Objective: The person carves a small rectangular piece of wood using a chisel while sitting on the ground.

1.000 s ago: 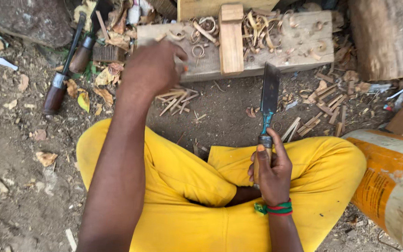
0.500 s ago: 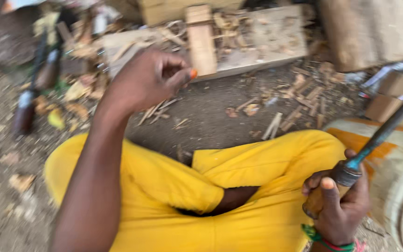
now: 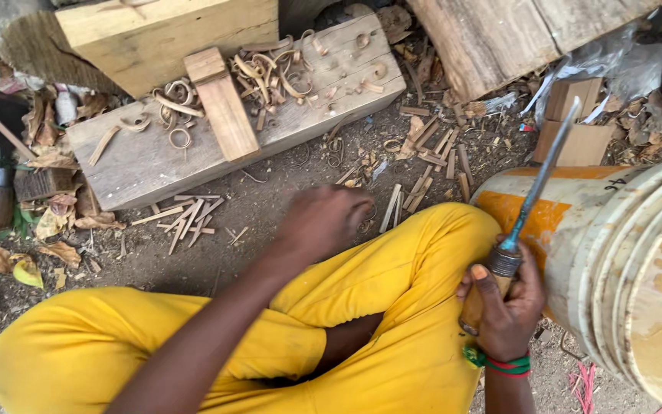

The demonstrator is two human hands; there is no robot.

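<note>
Head view: the right hand [image 3: 503,307] is wrapped tightly round the wooden handle of a chisel [image 3: 534,188], blade raised clear, just beside a lying plastic drum [image 3: 614,253]. The left hand [image 3: 323,222] hovers over scattered wood splints [image 3: 185,218]; its fingers look loosely curled, though blurred. A plank [image 3: 155,153] strewn with shavings serves as a bench.

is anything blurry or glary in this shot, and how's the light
Head view: soft, even daylight, no glare or hard shadows. The left hand is motion-smeared; the right hand, its chisel and the wooden block are sharp. The bucket bulges at the frame edge.
</note>
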